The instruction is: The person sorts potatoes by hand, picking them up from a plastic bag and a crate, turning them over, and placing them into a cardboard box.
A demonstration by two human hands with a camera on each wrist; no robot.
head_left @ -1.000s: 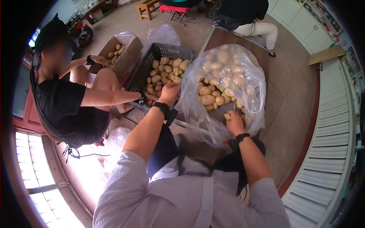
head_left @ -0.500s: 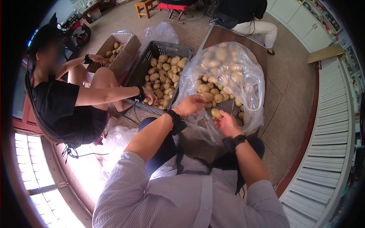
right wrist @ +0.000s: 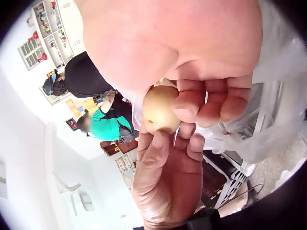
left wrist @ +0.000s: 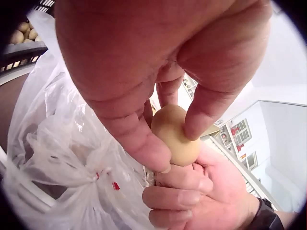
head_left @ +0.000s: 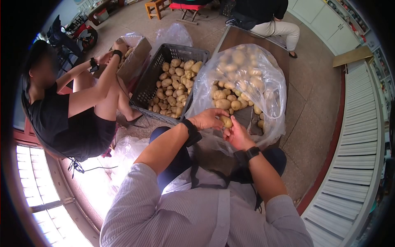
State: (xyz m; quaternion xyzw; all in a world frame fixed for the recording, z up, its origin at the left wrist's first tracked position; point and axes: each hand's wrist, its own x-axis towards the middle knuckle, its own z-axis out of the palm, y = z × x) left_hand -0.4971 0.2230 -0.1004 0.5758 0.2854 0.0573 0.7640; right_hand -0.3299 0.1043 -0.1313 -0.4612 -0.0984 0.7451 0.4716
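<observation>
Both hands meet at one small yellow potato (head_left: pixel 226 121) in front of the knees, near the mouth of the plastic bag. My left hand (head_left: pixel 209 118) pinches it from above between thumb and fingers, plain in the left wrist view, where the smooth potato (left wrist: pixel 175 132) shows between the fingertips. From the other side my right hand (head_left: pixel 239 136) also grips it, its fingers curled beneath. In the right wrist view the potato (right wrist: pixel 160 110) has a small dark spot. Behind the hands, the clear plastic bag (head_left: pixel 197 99) lies open with many loose potatoes (head_left: pixel 223 104) inside.
A dark plastic crate (head_left: pixel 189 50) full of potatoes stands left of the bag. Beyond it is a cardboard box (head_left: pixel 138 61) with more potatoes, where another person (head_left: pixel 78 103) sits reaching in. Someone in light trousers (head_left: pixel 279 35) sits at the back.
My right hand has brought the potato leftward from the bag. My left hand has come from the crate to meet it and now holds it too. The seated person's hand has moved from crate to box.
</observation>
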